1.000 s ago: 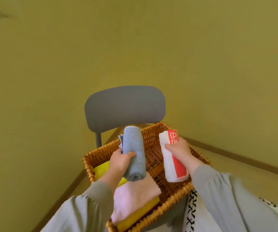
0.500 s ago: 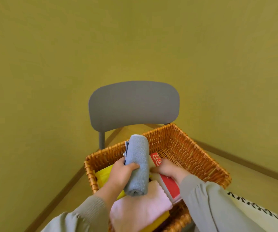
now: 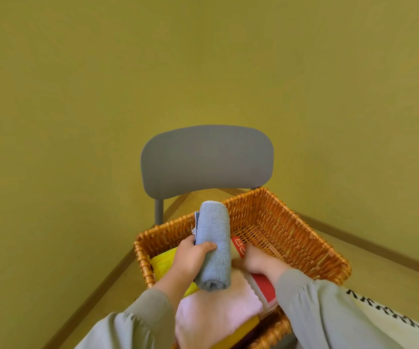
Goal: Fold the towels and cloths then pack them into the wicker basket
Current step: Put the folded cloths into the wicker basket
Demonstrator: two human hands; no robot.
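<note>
Left hand [image 3: 190,258] is wrapped around the rolled blue towel [image 3: 213,245], holding it tilted just above the wicker basket [image 3: 274,217]. Right hand [image 3: 258,260] sits on the red-and-white towel [image 3: 263,285] down inside the basket. Its fingers hide behind the blue roll, so can't tell if it's gripping. Pink towel [image 3: 211,308] and yellow cloth [image 3: 163,263] fill the basket's left side. Grey chair [image 3: 207,159] stands behind the basket.

both hands at the wicker basket [image 3: 304,235], lower middle
left hand [image 3: 190,258] grips a rolled blue towel [image 3: 213,248] over it, right hand [image 3: 258,260] holds the red-and-white towel [image 3: 263,285] inside
</note>
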